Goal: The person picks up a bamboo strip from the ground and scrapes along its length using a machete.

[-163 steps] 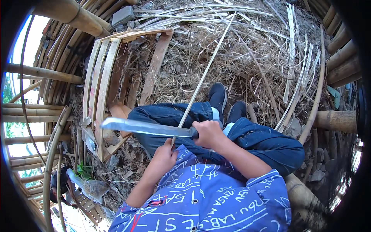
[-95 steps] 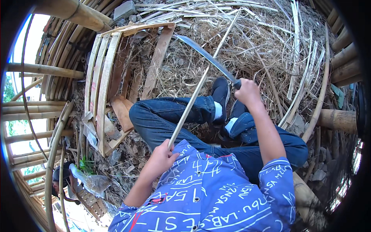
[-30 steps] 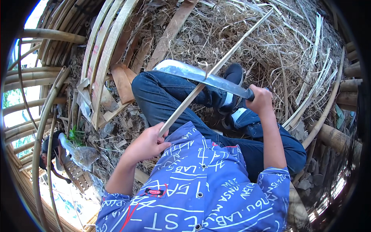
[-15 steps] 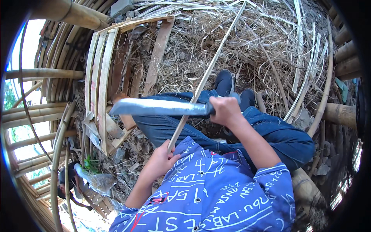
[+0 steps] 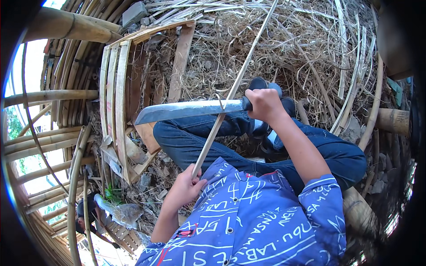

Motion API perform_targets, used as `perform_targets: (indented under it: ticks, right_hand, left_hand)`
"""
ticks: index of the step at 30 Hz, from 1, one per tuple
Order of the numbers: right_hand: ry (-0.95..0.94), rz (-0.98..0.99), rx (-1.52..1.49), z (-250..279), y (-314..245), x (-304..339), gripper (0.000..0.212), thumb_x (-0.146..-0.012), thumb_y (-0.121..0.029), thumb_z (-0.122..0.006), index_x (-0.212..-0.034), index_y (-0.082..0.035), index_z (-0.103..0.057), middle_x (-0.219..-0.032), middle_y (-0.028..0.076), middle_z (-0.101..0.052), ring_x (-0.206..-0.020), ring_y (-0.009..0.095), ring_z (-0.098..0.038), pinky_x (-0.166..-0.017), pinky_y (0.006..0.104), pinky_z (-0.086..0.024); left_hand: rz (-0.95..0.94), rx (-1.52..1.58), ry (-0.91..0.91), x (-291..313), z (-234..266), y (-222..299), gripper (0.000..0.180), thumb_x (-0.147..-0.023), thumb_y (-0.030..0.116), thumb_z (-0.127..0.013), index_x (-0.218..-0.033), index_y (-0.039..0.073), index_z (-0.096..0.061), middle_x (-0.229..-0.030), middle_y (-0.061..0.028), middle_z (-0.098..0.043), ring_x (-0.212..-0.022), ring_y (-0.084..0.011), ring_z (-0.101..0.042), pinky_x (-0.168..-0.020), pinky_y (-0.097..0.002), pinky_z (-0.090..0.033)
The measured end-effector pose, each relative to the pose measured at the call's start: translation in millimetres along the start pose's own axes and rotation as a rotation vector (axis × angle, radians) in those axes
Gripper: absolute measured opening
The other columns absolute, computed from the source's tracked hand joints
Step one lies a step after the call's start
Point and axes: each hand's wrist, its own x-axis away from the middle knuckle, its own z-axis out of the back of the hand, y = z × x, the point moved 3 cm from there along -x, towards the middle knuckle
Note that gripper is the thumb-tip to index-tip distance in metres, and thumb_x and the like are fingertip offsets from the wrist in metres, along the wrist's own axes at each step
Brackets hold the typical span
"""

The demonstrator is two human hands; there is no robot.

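A machete with a broad grey blade and dark handle is gripped in my right hand. Its blade points left across a long, pale bamboo strip. Where blade and strip meet, a thin curled shaving stands up. My left hand pinches the strip's near end close to my shirt. From there the strip slants away to the top of the view, its far end beyond the frame. My legs in blue jeans are folded beneath the blade.
Curly bamboo shavings cover the ground ahead. A wooden crate frame stands to the left, before bamboo poles. Split strips and a thick bamboo pole lie at right. Another person is at lower left.
My right hand has moved away from my body, taking the machete farther along the strip. A curled shaving now rises at the blade. My left hand still holds the near end.
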Motion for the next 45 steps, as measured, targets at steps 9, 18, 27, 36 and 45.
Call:
perform_targets:
  ticks: [9,18,27,36,45]
  right_hand:
    - [0.012,-0.238,0.154,8.2,70.6,10.7,0.021,-0.064,-0.021,-0.07,-0.076,-0.01,-0.057,-0.072,0.015,-0.066,-0.07,0.034,-0.066,-0.063,0.045,-0.052]
    - [-0.041,-0.503,0.308,50.2,125.6,51.8,0.021,-0.07,-0.021,-0.067,-0.086,-0.008,-0.061,-0.079,0.018,-0.067,-0.079,0.037,-0.067,-0.072,0.0491,-0.053]
    - [0.054,-0.648,-0.365,-3.7,76.0,71.3,0.018,-0.066,-0.014,-0.064,-0.079,-0.001,-0.062,-0.074,0.025,-0.064,-0.075,0.042,-0.064,-0.07,0.0448,-0.053]
    - [-0.053,-0.896,-1.291,-40.7,-22.1,90.5,0.012,-0.072,-0.007,-0.06,-0.062,-0.004,-0.053,-0.052,0.003,-0.053,-0.038,0.013,-0.048,-0.038,0.0309,-0.039]
    - [-0.211,-0.424,-0.721,-5.9,-65.5,102.3,0.018,-0.068,-0.018,-0.063,-0.073,-0.001,-0.059,-0.067,0.023,-0.061,-0.069,0.043,-0.062,-0.065,0.0475,-0.051]
  left_hand:
    - [0.011,-0.042,-0.042,14.0,23.1,-11.5,0.024,-0.081,0.002,-0.069,-0.089,0.004,-0.046,-0.062,0.0025,-0.041,-0.056,-0.0056,-0.04,-0.051,-0.0247,-0.036]
    - [0.004,-0.039,-0.096,16.7,21.3,-21.8,0.028,-0.078,0.004,-0.073,-0.084,0.004,-0.045,-0.064,0.004,-0.039,-0.06,-0.0051,-0.039,-0.052,-0.024,-0.036]
    - [0.08,0.133,-0.199,12.4,16.0,-31.4,0.033,-0.078,0.008,-0.077,-0.082,0.008,-0.044,-0.067,0.0081,-0.037,-0.06,-0.0014,-0.036,-0.051,-0.0201,-0.031]
    - [0.168,0.457,-0.313,-0.3,-9.1,-16.7,0.033,-0.077,0.001,-0.076,-0.089,0.009,-0.045,-0.066,0.0094,-0.039,-0.055,-0.0005,-0.039,-0.047,-0.0187,-0.033]
    - [0.25,0.713,-0.413,-7.2,-19.2,-6.4,0.036,-0.077,0.001,-0.076,-0.094,0.008,-0.045,-0.066,0.0087,-0.041,-0.052,-0.0003,-0.041,-0.043,-0.0182,-0.033]
